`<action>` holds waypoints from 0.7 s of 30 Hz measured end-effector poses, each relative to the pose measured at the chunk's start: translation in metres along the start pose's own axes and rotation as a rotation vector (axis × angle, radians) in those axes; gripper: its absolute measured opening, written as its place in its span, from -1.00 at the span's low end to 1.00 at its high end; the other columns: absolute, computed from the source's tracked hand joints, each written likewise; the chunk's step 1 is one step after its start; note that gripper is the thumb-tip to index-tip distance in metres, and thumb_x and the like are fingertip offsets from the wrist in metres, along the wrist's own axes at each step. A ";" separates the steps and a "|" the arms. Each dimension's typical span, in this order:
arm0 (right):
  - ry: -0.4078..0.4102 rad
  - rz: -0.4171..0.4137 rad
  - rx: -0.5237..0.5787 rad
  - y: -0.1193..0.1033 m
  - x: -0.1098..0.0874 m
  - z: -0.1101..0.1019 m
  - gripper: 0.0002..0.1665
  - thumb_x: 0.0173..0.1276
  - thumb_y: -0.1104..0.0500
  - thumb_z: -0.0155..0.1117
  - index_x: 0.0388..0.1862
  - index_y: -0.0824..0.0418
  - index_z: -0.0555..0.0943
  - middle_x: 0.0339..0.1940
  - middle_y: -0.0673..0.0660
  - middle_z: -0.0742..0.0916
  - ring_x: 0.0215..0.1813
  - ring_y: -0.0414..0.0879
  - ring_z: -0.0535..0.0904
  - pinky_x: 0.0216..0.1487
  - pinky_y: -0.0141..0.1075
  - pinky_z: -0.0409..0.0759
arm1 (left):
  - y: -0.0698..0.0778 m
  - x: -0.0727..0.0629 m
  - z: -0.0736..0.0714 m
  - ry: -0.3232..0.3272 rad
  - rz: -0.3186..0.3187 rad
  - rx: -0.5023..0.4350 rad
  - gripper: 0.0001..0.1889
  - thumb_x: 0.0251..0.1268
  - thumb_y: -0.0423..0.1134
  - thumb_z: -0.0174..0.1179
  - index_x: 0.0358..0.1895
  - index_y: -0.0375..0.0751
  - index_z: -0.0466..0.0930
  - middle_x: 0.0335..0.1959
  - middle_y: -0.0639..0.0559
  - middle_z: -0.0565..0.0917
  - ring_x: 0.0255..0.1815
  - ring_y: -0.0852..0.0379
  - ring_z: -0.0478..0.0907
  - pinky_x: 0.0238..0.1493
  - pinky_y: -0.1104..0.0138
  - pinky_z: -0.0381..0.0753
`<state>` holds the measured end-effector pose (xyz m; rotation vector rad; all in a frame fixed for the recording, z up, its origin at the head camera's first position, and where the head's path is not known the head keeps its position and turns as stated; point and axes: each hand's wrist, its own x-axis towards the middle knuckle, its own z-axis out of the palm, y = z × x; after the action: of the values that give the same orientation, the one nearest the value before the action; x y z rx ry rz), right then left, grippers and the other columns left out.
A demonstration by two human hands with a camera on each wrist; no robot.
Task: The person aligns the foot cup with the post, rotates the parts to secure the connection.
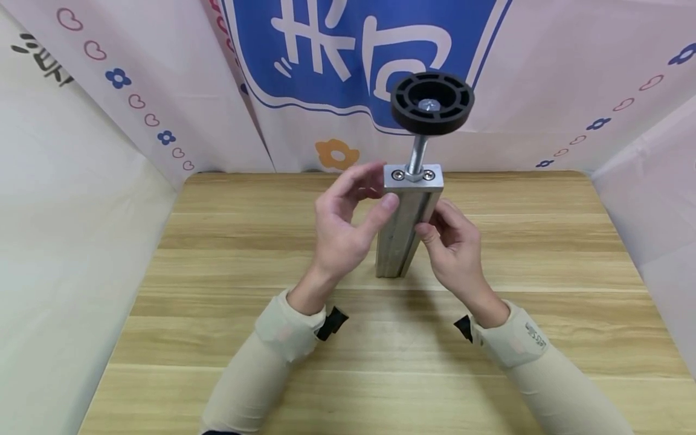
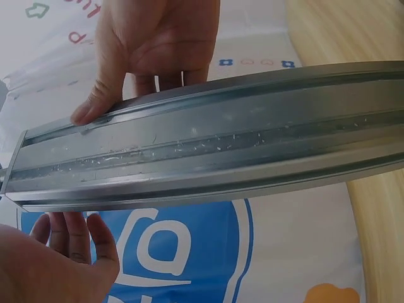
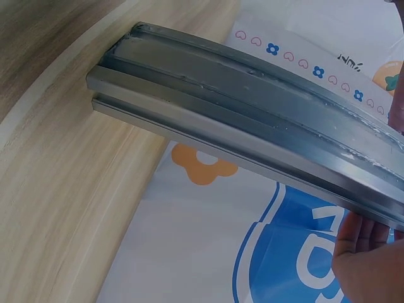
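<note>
An aluminium profile leg (image 1: 405,229) stands on end on the wooden table, tilted slightly. From its end plate (image 1: 399,178), held by two screws, a threaded rod rises to a round black levelling foot (image 1: 432,124). My left hand (image 1: 342,232) holds the leg near the top, thumb at the front edge and fingers toward the back. Lower down, my right hand (image 1: 454,251) grips the opposite edge with its thumb in front; its fingers are partly hidden behind. Small bright flecks lie along the groove (image 2: 189,148) in the left wrist view.
The wooden table (image 1: 217,338) reaches back to a white printed curtain (image 1: 544,72) with a blue sign (image 1: 348,66). White side walls (image 1: 54,241) border it left and right. A small black camera (image 1: 331,323) sits on the left wristband.
</note>
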<state>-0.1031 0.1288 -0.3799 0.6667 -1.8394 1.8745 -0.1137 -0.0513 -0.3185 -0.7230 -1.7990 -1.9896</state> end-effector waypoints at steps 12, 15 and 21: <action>0.001 0.011 -0.014 0.002 -0.001 -0.001 -0.34 0.47 0.00 0.33 0.22 0.58 0.59 0.02 -0.09 0.75 -0.06 -0.19 0.61 0.00 -0.42 0.66 | 0.001 -0.001 0.001 0.037 -0.035 0.108 -0.41 0.42 0.13 0.35 0.07 -0.44 0.73 -0.10 -0.30 0.72 -0.10 0.12 0.68 -0.21 0.14 0.86; 0.004 0.012 -0.011 0.002 -0.002 -0.001 -0.37 0.47 0.00 0.32 0.21 0.54 0.61 0.01 -0.09 0.75 -0.07 -0.20 0.62 -0.03 -0.43 0.66 | 0.002 0.001 0.001 0.034 -0.022 0.114 -0.22 0.33 0.34 0.30 0.09 -0.44 0.74 -0.14 -0.30 0.72 -0.14 0.13 0.69 -0.28 0.16 0.86; 0.007 0.021 0.012 0.003 -0.003 0.000 -0.47 0.50 0.05 0.32 0.19 0.48 0.64 0.01 -0.06 0.76 -0.03 -0.20 0.66 0.01 -0.41 0.70 | 0.003 0.002 -0.002 -0.003 0.022 0.117 -0.31 0.38 0.21 0.32 0.12 -0.47 0.73 -0.19 -0.29 0.66 -0.16 0.17 0.70 -0.32 0.22 0.85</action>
<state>-0.1023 0.1293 -0.3841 0.6456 -1.8392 1.9001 -0.1140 -0.0531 -0.3150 -0.7065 -1.8824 -1.8531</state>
